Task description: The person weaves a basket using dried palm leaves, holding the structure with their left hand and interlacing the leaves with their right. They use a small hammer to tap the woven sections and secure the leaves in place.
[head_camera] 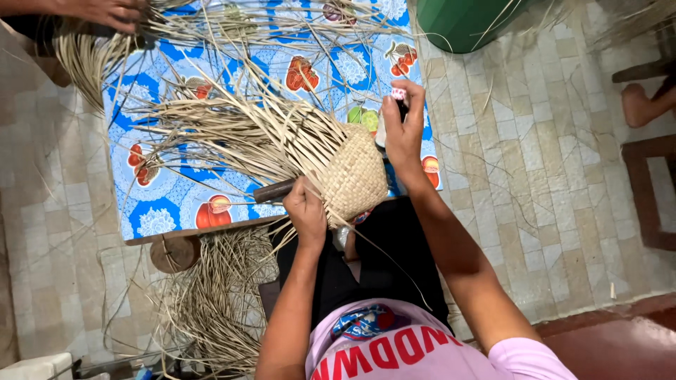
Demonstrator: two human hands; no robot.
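A half-woven straw piece (354, 174) lies at the near edge of a table covered with a blue fruit-patterned cloth (169, 204). Long loose strands (232, 130) fan out from it to the left. My left hand (307, 211) grips the woven piece at its lower left edge, next to a dark handle-like object (271, 191). My right hand (403, 127) is raised just right of the weave and is closed around a small dark bottle with a pink-and-white cap (398, 93).
Another person's hand (105, 10) works a bundle of strands at the far left of the table. Loose straw (211, 302) is heaped on the tiled floor under the table. A green container (465, 21) stands beyond; a bare foot (644, 104) and wooden furniture (651, 190) are at right.
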